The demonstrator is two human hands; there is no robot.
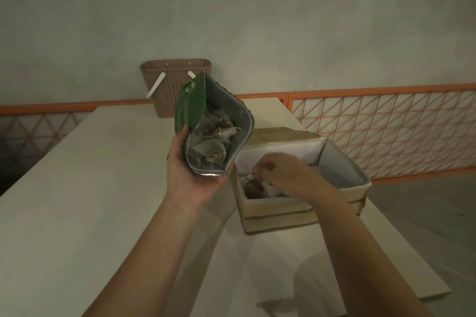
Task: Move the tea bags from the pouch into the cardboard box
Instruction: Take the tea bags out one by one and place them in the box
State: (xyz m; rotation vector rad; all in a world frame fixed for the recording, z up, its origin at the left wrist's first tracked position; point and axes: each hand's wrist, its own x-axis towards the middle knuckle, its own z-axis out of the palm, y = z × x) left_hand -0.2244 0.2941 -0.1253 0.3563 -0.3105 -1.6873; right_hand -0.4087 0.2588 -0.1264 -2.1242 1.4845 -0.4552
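Pouch [206, 123] I'm watching being gripped open-mouthed in left hand [190, 170] just beside cardboard box [283, 213] for short transfers, right hand [280, 171] pinching a tea bag [253, 186] inside the box.

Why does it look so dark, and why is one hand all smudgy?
Head view: the room is dim and greyish, so colours look dull; the right hand over the cardboard box is smeared by motion blur; the left hand holding the pouch is sharper; the wide lens bends the table edges.
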